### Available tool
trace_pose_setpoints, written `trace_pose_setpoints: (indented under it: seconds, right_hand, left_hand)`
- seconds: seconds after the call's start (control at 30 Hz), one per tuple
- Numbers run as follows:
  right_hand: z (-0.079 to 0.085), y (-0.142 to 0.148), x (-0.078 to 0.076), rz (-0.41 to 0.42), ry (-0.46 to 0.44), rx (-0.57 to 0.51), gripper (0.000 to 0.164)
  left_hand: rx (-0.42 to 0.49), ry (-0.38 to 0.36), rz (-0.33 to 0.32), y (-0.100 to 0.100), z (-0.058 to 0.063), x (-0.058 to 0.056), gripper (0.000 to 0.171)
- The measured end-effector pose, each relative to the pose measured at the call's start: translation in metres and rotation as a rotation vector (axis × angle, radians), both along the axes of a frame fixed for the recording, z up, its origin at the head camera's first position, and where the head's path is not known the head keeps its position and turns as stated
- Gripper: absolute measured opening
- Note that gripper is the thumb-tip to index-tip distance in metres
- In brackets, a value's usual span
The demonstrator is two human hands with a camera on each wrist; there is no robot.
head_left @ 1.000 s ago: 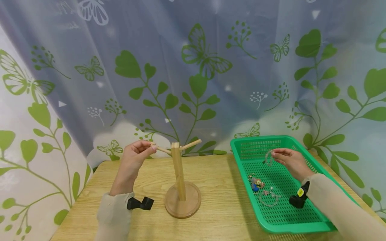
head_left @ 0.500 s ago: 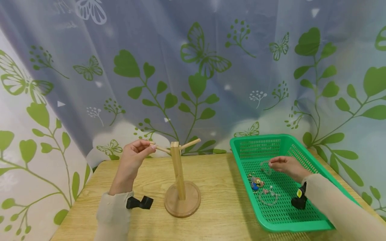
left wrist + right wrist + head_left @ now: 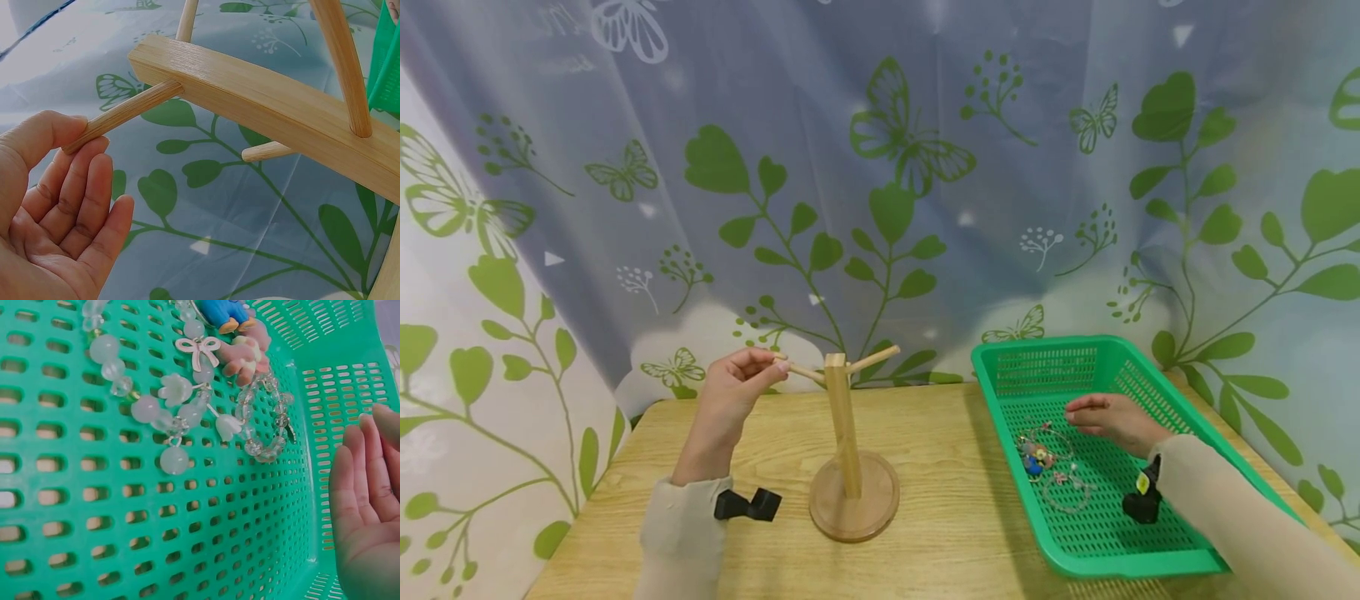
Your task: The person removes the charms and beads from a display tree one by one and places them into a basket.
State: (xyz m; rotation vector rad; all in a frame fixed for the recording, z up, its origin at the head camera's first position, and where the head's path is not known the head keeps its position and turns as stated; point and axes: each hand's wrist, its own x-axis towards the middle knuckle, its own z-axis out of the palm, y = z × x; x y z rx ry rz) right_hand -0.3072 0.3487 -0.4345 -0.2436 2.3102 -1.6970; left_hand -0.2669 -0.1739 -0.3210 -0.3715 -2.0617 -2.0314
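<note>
My left hand (image 3: pixel 733 404) pinches the tip of a thin peg (image 3: pixel 128 115) on a wooden stand (image 3: pixel 844 425), between thumb and index finger; its other fingers are loosely bent. My right hand (image 3: pixel 1116 422) hovers inside a green basket (image 3: pixel 1135 569) with nothing between its relaxed fingers. On the basket floor left of that hand lie a clear-bead bracelet (image 3: pixel 253 448) and a second bracelet (image 3: pixel 145 408) of pale pink and clear beads with a bow and flower charms. Next to them is a small figure charm (image 3: pixel 224 314) in blue.
The stand rises from a round base (image 3: pixel 880 512) on a wood-grain table (image 3: pixel 940 467), with another peg (image 3: pixel 876 359) pointing right. Behind hangs a curtain (image 3: pixel 925 250) printed with leaves and butterflies. Black cameras are strapped to both wrists.
My right hand has lowered the clear-bead bracelet into the basket and let it go beside the other pieces. My left hand has stayed on the peg.
</note>
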Motion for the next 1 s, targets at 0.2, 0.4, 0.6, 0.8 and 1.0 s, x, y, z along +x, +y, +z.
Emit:
trace_pose_setpoints:
  seconds: [0.2, 0.4, 0.6, 0.8, 1.0]
  right_hand:
    - [0.005, -0.001, -0.001, -0.014, 0.008, 0.006, 0.048]
    - [0.009, -0.001, -0.001, -0.029, 0.019, 0.009, 0.046]
    - [0.014, -0.004, -0.003, -0.054, 0.060, 0.007, 0.048]
    - [0.023, -0.009, -0.002, -0.057, 0.089, 0.034, 0.041]
    - [0.038, -0.011, 0.004, -0.041, 0.199, 0.183, 0.044]
  left_hand:
    - [0.000, 0.000, -0.007, 0.000, 0.001, 0.001, 0.010]
    - [-0.009, -0.015, -0.009, -0.001, 0.002, 0.002, 0.007]
    - [-0.042, -0.016, 0.004, -0.001, 0.004, 0.003, 0.004]
    - [-0.053, -0.006, 0.000, -0.004, 0.003, 0.004, 0.004]
    - [-0.124, 0.045, -0.122, -0.016, 0.002, 0.002, 0.018]
